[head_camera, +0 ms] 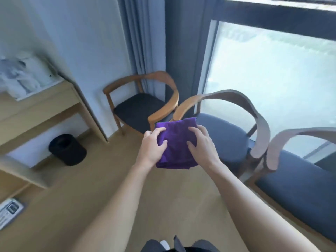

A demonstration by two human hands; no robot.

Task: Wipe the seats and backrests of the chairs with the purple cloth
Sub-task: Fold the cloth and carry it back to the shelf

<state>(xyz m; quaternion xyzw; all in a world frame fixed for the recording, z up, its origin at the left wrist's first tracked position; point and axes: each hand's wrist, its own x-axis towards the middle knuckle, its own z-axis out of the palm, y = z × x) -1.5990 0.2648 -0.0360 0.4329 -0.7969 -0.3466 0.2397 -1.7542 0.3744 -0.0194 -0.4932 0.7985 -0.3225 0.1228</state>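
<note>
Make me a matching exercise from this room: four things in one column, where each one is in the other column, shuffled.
Things:
1 purple cloth
2 black bin
3 black-seated chair
4 white bundle

Places:
A on the desk
B held by left hand and right hand
C on the floor below the desk
D in front of the curtain

Pairs: 1-B, 2-C, 3-D, 4-A

Single head-worn wide-angle view, looking forward and down, hands close, chairs [143, 106] beyond
</note>
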